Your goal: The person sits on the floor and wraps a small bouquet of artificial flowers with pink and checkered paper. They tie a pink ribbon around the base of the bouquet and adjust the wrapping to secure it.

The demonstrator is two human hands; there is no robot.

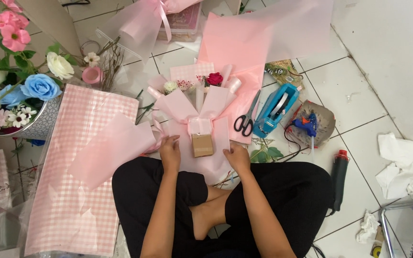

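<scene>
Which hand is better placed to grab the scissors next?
Right, probably. The right hand rests on the pink wrap's edge, on the same side as the scissors; the left hand would have to cross the bouquet.

2 bare hands, left hand and right hand, flat on pink-wrapped bouquet beside scissors.

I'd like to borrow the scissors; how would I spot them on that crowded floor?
Find the pink wrapped bouquet lying before the seated person. Just right of it, on pink paper, lie the scissors, beside a blue tape dispenser. Their black handles and grey blades set them apart.
</scene>
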